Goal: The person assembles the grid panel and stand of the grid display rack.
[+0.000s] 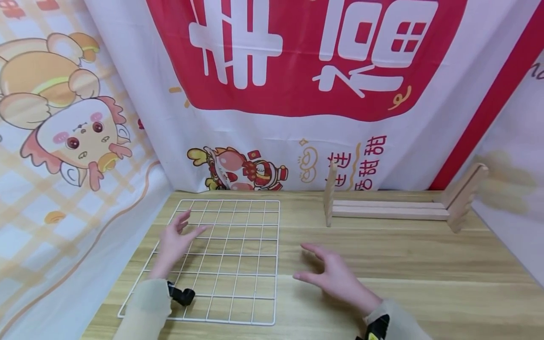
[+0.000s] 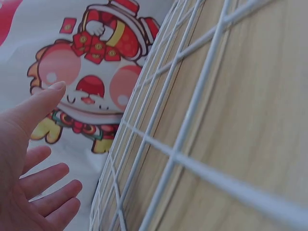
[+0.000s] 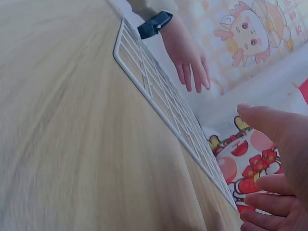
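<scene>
A white wire grid panel [image 1: 238, 273] lies flat on the left part of the wooden table. Over its left side hovers my left hand [image 1: 175, 243], thumb and fingers spread with nothing between them. In the left wrist view that hand [image 2: 33, 168] shows its palm beside the grid's wires [image 2: 192, 106]. My right hand [image 1: 335, 276] is held above the table, to the right of the grid, its thumb and fingers apart and holding nothing. The right wrist view shows its fingers [image 3: 272, 199] relaxed, with the grid's edge [image 3: 159, 113] beyond.
At the back right of the table [image 1: 382, 264] stands a wooden rack [image 1: 391, 211] with two notched uprights joined by a crossbar. A printed cloth [image 1: 297, 127] hangs along the table's back edge, and another patterned cloth [image 1: 85, 208] along the left.
</scene>
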Motion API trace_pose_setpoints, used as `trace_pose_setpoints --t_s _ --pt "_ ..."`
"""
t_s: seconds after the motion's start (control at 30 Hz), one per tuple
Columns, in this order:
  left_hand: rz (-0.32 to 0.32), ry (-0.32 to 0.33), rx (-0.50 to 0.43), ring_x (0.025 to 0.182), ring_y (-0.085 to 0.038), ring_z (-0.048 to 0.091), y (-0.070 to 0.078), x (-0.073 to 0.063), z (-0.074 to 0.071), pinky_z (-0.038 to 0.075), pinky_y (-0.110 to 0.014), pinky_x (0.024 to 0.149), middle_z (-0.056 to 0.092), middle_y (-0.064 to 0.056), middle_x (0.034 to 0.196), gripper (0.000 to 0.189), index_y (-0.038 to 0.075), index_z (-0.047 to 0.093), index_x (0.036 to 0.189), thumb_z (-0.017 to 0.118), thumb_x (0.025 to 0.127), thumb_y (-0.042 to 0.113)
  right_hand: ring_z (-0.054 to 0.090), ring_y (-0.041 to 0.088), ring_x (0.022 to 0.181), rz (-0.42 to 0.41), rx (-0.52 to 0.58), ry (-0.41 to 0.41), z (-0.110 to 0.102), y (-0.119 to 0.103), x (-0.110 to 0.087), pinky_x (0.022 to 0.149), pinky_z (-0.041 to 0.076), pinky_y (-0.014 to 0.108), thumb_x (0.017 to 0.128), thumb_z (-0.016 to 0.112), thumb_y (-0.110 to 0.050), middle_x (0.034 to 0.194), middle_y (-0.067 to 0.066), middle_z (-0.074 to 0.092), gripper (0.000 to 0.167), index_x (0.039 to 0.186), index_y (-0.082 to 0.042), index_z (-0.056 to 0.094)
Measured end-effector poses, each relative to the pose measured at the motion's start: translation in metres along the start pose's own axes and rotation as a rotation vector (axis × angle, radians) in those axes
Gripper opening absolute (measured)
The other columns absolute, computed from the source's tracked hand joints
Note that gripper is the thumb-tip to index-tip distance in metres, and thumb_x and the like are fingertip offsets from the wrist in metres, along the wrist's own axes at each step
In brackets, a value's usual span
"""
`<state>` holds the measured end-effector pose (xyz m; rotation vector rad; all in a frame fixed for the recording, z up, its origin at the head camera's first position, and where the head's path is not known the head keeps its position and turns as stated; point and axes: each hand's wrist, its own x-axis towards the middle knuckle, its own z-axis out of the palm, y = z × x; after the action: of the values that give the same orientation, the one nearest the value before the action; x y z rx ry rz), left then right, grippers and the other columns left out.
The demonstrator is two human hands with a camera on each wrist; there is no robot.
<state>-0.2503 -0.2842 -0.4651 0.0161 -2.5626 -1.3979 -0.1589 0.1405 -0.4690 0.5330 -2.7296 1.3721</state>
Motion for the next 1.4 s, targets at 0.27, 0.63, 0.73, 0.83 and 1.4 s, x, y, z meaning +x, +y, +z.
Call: trace_pose_setpoints --t_s 0.27,0.63,0.73,0.83,1.4 --pt "-0.036 0.022 -0.012 0.139 -0.048 0.039 -0.018 -0.003 -0.023 0.035 -0.060 0.112 0.039 -0.023 0.156 0.089 0.002 0.035 0.156 0.080 0.089 0.041 0.054 0.027 0.131 -0.075 0.044 -0.072 0.015 -0.014 0.003 0.109 0.042 0.051 0.080 0.080 -0.058 0.143 0.006 0.058 0.083 0.145 -0.011 0.056" --pt "-0.115 0.052 0.044 0.137 -0.047 0.042 -0.028 -0.008 -0.045 0.040 -0.060 0.107 0.038 -0.024 0.156 0.094 0.004 0.033 0.158 0.077 0.089 0.051 0.056 0.028 0.130 -0.039 0.177 -0.141 0.026 -0.022 0.006 0.110 0.042 0.047 0.084 0.083 -0.044 0.145 0.010 0.056 0.080 0.147 -0.003 0.052" --pt "-0.147 0.051 0.042 0.137 -0.046 0.043 -0.029 -0.007 -0.044 0.041 -0.058 0.108 0.038 -0.024 0.156 0.096 0.004 0.033 0.158 0.077 0.088 0.054 0.054 0.032 0.131 -0.016 0.244 -0.171 0.027 -0.023 0.007 0.110 0.041 0.049 0.086 0.083 -0.041 0.147 0.015 0.053 0.081 0.148 -0.001 0.049" --pt "-0.189 0.049 0.040 0.138 -0.046 0.041 -0.030 -0.007 -0.043 0.039 -0.058 0.109 0.037 -0.025 0.157 0.098 0.004 0.032 0.158 0.076 0.088 0.055 0.053 0.037 0.131 0.012 0.309 -0.202 0.028 -0.022 0.008 0.110 0.041 0.050 0.087 0.082 -0.039 0.148 0.019 0.051 0.081 0.148 0.002 0.047" --pt "-0.239 0.014 0.154 0.136 -0.049 0.042 -0.028 -0.011 -0.043 0.038 -0.060 0.108 0.041 -0.034 0.149 0.091 -0.003 0.036 0.154 0.072 0.092 0.053 0.053 0.038 0.130 0.079 0.393 -0.223 0.024 -0.012 0.006 0.111 0.040 0.052 0.092 0.079 -0.032 0.147 0.023 0.051 0.077 0.149 0.006 0.044"
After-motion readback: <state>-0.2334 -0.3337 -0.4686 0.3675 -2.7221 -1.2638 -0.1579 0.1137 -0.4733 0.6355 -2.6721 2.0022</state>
